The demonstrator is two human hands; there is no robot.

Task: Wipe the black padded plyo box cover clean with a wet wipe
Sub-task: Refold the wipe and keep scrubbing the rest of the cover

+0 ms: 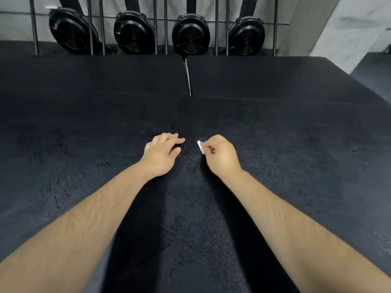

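The black padded plyo box cover (84,134) fills most of the view, its surface dull and marked with scuffs and pale streaks. My right hand (220,155) is curled into a fist on the cover and grips a small white wet wipe (200,146), of which only a strip shows at the fingers. My left hand (161,153) rests on the cover just left of it, fingers relaxed and pointing toward the wipe. The two hands are a short gap apart near the middle of the cover.
Further black padded boxes (275,79) sit behind, split by a seam with a thin metal strip (187,77). Several round black fan housings (190,34) stand behind vertical metal bars (33,26) at the back. A floor edge shows at the right.
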